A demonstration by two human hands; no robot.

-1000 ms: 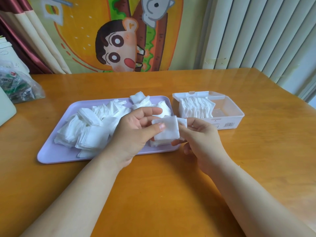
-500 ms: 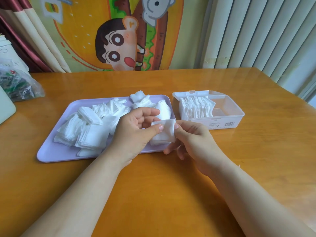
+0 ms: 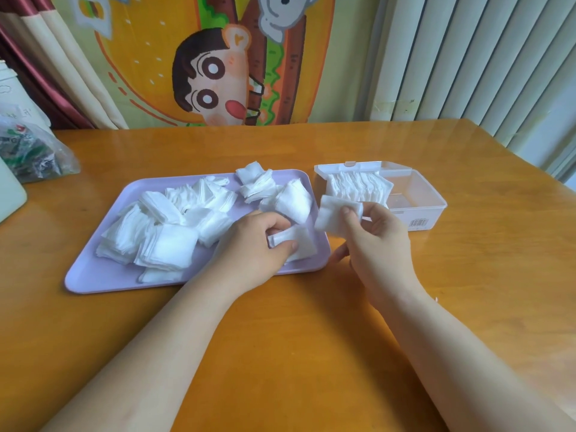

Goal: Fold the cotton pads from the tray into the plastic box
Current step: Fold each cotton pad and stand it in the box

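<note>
My right hand (image 3: 377, 241) pinches a folded cotton pad (image 3: 333, 213) just beside the plastic box (image 3: 420, 198), ready to go in; my left hand (image 3: 258, 251) grips the next pad (image 3: 296, 241) on the tray (image 3: 93, 275), probably to save time.

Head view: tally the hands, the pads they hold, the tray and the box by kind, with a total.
Hands: 2 (left hand, right hand)
Cotton pads held: 2 (left-hand pad, right-hand pad)
Purple tray: 1
Plastic box: 1
Total: 6
</note>
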